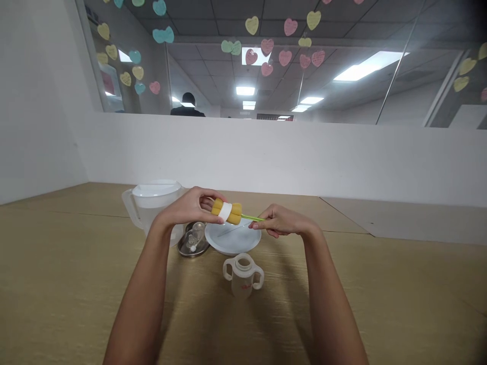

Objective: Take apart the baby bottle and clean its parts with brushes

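Note:
A sponge bottle brush is stretched between my hands above a white bowl (232,243). My left hand (200,205) grips its yellow sponge head (236,213), which has a white band around the middle. Closed on the thin green handle (253,218) is my right hand (279,220). Below and nearer to me, a translucent baby bottle (242,284) with two side handles stands upright, its top open. Left of the bowl, a round metal tray (188,252) carries small clear and white parts (196,235), which look like bottle pieces.
A translucent lidded pitcher (155,195) stands behind my left forearm, partly hidden by it. The wooden table (380,294) meets a white wall (266,157) at the back. Higher up is a glass panel with heart-shaped notes (290,27), and a person (187,105) shows in it.

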A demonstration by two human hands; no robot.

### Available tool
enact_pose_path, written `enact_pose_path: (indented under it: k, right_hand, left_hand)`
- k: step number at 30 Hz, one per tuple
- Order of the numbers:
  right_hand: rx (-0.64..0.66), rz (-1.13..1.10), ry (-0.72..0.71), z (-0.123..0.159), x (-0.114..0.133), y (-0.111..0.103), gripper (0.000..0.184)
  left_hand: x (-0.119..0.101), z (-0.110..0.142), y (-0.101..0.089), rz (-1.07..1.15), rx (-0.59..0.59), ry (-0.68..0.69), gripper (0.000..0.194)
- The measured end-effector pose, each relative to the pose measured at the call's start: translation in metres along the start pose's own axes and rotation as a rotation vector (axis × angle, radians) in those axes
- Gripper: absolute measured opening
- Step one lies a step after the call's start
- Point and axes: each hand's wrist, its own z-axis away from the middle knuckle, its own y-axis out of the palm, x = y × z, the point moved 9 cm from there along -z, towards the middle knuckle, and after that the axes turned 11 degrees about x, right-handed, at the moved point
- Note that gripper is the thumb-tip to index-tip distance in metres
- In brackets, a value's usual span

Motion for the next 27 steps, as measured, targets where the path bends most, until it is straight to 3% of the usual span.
enact_pose_path:
  k: [12,27]
  right_hand:
    - [-0.004,0.009,0.01,0.002,-0.001,-0.001,0.049]
    - [-0.043,0.012,-0.007,0.006,0.005,-0.003,0.048]
  left_hand:
    - [0.008,0.001,-0.004,0.02,-0.018,-0.029,0.052]
    - [0.003,0.004,-0.017,-0.007,-0.15,0.043,0.051]
